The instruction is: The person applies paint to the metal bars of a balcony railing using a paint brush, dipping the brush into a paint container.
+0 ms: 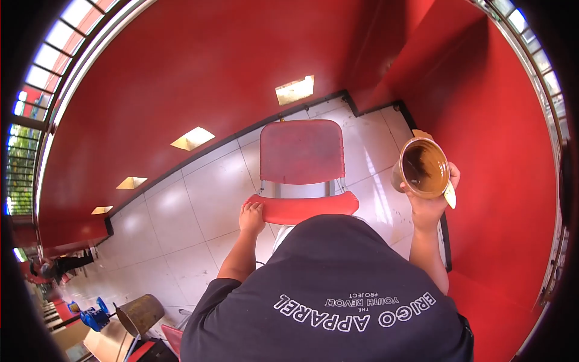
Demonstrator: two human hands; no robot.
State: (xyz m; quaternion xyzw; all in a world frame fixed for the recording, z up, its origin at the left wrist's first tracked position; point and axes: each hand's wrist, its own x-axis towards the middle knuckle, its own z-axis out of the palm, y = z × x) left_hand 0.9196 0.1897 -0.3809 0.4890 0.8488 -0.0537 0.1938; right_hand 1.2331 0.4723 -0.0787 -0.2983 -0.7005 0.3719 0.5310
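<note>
My left hand (251, 217) lies on the top edge of the backrest of a red chair (300, 151), fingers curled over it. The chair stands right in front of me on the white tiled floor, its seat pointing away. My right hand (429, 202) is raised at the right and holds a small round can (423, 168) with a brown liquid coating inside. A pale flat stick or handle (450, 195) is pinched along the can in the same hand. My dark shirt with white lettering (338, 289) fills the lower middle.
Red walls (199, 66) enclose the tiled floor (199, 205) on the far side and the right. An old metal bucket (140, 314) and a blue object (93, 317) sit at the lower left. Windows run along the upper edges.
</note>
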